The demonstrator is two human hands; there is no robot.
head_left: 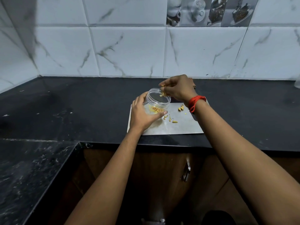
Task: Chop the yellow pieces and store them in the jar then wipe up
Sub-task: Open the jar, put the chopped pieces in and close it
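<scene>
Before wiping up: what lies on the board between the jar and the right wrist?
Head view: a few loose yellow pieces lie scattered on the grey board there.

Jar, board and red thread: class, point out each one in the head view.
jar (pixel 158 100), head view, inside its open mouth.
board (pixel 181 126), head view, bare front part.
red thread (pixel 195 102), head view, the band round the right wrist.
</scene>
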